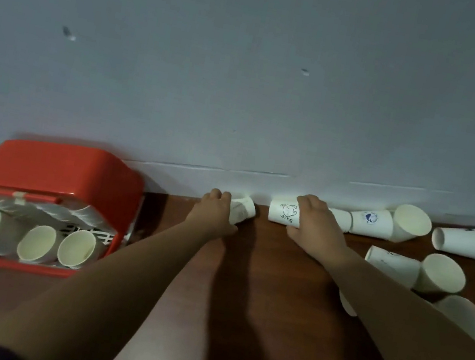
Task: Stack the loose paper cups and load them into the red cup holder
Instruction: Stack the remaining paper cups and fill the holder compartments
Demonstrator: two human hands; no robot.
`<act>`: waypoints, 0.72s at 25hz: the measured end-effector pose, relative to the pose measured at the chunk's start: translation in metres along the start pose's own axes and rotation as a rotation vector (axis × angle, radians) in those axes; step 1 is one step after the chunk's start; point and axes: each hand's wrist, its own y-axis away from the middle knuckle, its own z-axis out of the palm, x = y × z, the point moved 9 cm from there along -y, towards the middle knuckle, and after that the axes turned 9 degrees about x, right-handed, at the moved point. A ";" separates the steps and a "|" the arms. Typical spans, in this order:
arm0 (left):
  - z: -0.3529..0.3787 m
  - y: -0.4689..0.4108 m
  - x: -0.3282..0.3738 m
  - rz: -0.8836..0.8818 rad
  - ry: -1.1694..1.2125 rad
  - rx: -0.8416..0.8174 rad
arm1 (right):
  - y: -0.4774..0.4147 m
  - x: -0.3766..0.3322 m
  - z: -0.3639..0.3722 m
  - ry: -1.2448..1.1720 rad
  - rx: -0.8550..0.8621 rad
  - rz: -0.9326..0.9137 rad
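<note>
Two bare arms [123, 280] reach out over the brown table [260, 279]. The red cup holder [57, 170] stands at the back of the table, against the grey wall [246, 86]. Three rows of stacked cups [37, 243] poke out of its front, mouths toward us.

Just to the right of the holder, the left hand [215, 210] has its fingers curled round a small cup [243, 209] lying on its side by the wall. A bit further right, the right hand [314, 222] holds a bear cup [282, 213], also on its side. The two cups are close, with a little gap between them.

Far to the right of the holder lie the loose cups [441, 274], some tipped over, some standing upside down, some touching.

I think this is the stacking step, with many cups left to do. Next, one held cup needs to slide into the other. For that, both must point the same way, with a bottom going into a mouth. The small cup looks a bit bent, so a soft squeeze is best.

The wall is right behind both hands, so there is no room to push back. The bare table between the holder and the loose cups gives good room to bring the hands together. The right arm lies over some loose cups and could knock them
</note>
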 end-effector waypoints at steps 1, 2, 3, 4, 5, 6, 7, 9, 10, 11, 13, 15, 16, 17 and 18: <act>0.009 -0.008 0.002 -0.001 -0.031 -0.006 | -0.004 0.002 0.011 0.018 0.000 -0.025; 0.018 -0.016 0.003 0.002 -0.054 -0.013 | -0.008 0.004 0.021 0.037 -0.001 -0.048; 0.026 -0.022 0.003 0.006 -0.069 -0.019 | -0.010 0.006 0.030 0.058 -0.002 -0.068; 0.034 -0.026 0.001 0.005 -0.077 -0.027 | -0.011 0.007 0.037 0.083 0.002 -0.092; 0.039 -0.028 -0.001 0.000 -0.083 -0.030 | -0.011 0.006 0.042 0.108 0.015 -0.115; 0.045 -0.029 -0.002 -0.007 -0.084 -0.028 | -0.011 0.006 0.046 0.131 0.034 -0.134; 0.049 -0.029 -0.004 -0.012 -0.074 -0.022 | -0.011 0.006 0.049 0.150 0.057 -0.151; 0.052 -0.024 -0.005 -0.017 -0.025 0.004 | -0.010 0.002 0.053 0.171 0.081 -0.181; 0.050 -0.020 -0.007 -0.022 0.011 0.022 | -0.008 -0.002 0.052 0.166 0.082 -0.185; 0.044 -0.015 -0.010 -0.033 0.056 0.045 | -0.006 -0.006 0.051 0.151 0.080 -0.180; 0.027 -0.003 -0.018 -0.067 0.164 0.092 | -0.001 -0.013 0.043 0.091 0.065 -0.132; 0.003 0.010 -0.026 -0.084 0.238 0.124 | 0.008 -0.021 0.030 -0.006 0.046 -0.051; -0.011 0.020 -0.031 -0.090 0.267 0.143 | 0.015 -0.029 0.022 -0.070 0.041 -0.021; -0.026 0.031 -0.038 -0.100 0.295 0.160 | 0.022 -0.038 0.013 -0.140 0.040 0.002; -0.041 0.044 -0.045 -0.112 0.326 0.175 | 0.030 -0.050 0.002 -0.208 0.036 0.024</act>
